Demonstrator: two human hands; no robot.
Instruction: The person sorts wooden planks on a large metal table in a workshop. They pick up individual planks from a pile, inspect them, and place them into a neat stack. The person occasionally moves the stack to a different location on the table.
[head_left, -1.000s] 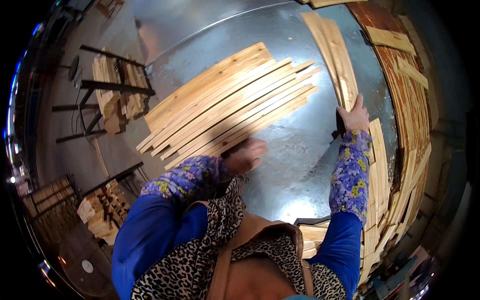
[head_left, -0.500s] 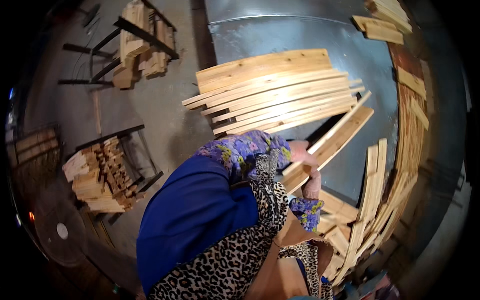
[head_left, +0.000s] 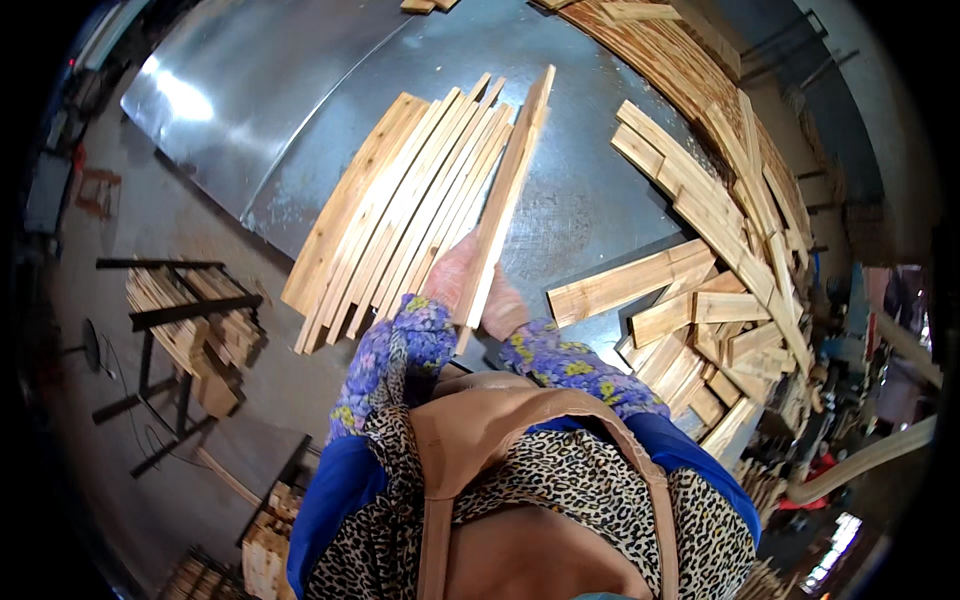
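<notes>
Nearest to you, one tan apron (head_left: 520, 405) covers your chest, and two flowered sleeve covers (head_left: 585, 375) wrap your forearms. Just beyond, your left hand (head_left: 452, 272) and right hand (head_left: 504, 308) grip one long board (head_left: 505, 200) between them, one on each side. It stands on edge above the table (head_left: 580, 190), its far end pointing away from you; whether a second piece lies against it, you cannot tell.

Left of it, one wide plank (head_left: 350, 205) and roughly eight narrow slats (head_left: 415, 215) lie side by side; overlap hides the exact count. To your right, one loose plank (head_left: 630, 281) lies on the table beside a heap of boards (head_left: 672, 378), too many to count. Over on the floor to your left are one black metal stand (head_left: 195, 311) and, farther off, one reddish stool (head_left: 97, 193).
</notes>
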